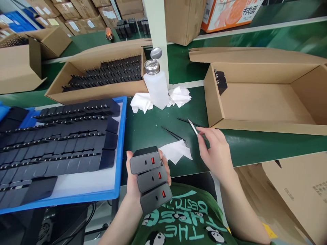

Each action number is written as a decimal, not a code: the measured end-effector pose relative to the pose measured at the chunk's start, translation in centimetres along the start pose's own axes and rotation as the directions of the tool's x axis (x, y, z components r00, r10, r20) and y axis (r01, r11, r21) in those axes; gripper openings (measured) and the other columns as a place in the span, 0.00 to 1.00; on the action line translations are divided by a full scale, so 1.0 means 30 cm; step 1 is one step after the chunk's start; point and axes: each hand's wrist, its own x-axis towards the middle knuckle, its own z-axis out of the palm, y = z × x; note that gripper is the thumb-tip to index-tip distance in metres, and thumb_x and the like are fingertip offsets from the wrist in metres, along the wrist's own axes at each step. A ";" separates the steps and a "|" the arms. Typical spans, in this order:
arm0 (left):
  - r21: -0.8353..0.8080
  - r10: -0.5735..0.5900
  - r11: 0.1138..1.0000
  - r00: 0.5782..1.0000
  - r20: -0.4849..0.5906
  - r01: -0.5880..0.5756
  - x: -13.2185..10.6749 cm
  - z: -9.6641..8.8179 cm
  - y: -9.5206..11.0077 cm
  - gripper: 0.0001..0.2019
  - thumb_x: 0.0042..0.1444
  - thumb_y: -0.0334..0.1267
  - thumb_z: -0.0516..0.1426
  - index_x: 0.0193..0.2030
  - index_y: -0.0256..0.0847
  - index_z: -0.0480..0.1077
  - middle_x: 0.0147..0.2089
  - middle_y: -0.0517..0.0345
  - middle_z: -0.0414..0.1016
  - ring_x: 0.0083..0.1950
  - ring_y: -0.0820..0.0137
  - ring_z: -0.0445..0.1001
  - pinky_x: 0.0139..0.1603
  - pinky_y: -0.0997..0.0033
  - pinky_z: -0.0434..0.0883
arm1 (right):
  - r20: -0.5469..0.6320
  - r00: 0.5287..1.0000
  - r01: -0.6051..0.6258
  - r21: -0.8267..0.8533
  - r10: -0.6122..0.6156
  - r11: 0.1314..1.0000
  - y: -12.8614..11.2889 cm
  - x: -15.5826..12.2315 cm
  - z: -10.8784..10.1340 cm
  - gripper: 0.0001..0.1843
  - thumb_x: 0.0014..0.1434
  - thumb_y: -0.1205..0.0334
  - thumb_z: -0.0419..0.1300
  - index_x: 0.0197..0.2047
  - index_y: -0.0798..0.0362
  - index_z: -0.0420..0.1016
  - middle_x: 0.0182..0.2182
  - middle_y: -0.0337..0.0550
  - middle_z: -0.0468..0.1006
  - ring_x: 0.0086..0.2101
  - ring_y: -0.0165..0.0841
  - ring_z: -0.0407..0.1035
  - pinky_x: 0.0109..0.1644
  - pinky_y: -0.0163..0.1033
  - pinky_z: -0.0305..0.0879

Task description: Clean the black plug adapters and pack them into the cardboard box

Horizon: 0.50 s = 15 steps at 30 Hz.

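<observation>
three dark-grey usb chargers (pixel 152 179), ranked so every port face shows | left hand (pixel 133 185): curled around them, holding row together, near edge of green bench (pixel 144 129) | right hand (pixel 216 146): pinched on slim silver tool (pixel 193 127), apparently for fine control

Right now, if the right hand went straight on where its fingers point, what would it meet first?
The right hand would probably meet the farther slim black tool first, though the hand's height is unclear.
</observation>
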 end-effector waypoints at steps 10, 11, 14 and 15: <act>-0.023 -0.094 0.995 0.992 -0.082 0.092 0.012 0.049 -0.050 0.34 0.46 0.71 0.63 0.38 0.37 0.75 0.31 0.52 0.78 0.27 0.63 0.77 0.29 0.67 0.72 | 0.298 0.949 0.133 -0.089 -0.101 0.987 -0.109 0.146 0.177 0.16 0.63 0.74 0.54 0.27 0.58 0.77 0.30 0.51 0.76 0.34 0.39 0.75 0.39 0.41 0.76; -0.033 -0.093 0.995 0.993 -0.077 0.091 0.010 0.048 -0.053 0.34 0.47 0.71 0.63 0.39 0.37 0.75 0.32 0.52 0.78 0.27 0.63 0.78 0.29 0.67 0.72 | 0.298 0.950 0.125 -0.092 -0.093 0.988 -0.116 0.162 0.179 0.17 0.64 0.76 0.52 0.27 0.58 0.77 0.30 0.50 0.75 0.33 0.37 0.75 0.38 0.39 0.75; -0.066 -0.091 0.994 0.994 -0.064 0.087 0.000 0.039 -0.055 0.34 0.48 0.71 0.62 0.40 0.37 0.75 0.33 0.52 0.78 0.28 0.63 0.78 0.30 0.68 0.72 | 0.194 0.978 0.082 -0.045 -0.072 0.996 -0.122 0.167 0.104 0.14 0.68 0.71 0.51 0.38 0.59 0.77 0.37 0.52 0.77 0.35 0.36 0.77 0.39 0.39 0.76; -0.073 -0.095 0.993 0.994 -0.061 0.090 -0.003 0.036 -0.055 0.34 0.47 0.71 0.63 0.39 0.37 0.75 0.32 0.52 0.78 0.28 0.64 0.78 0.30 0.68 0.72 | 0.118 0.991 0.060 0.032 -0.063 0.998 -0.122 0.151 0.056 0.10 0.69 0.68 0.53 0.42 0.57 0.76 0.40 0.51 0.78 0.36 0.36 0.78 0.40 0.40 0.77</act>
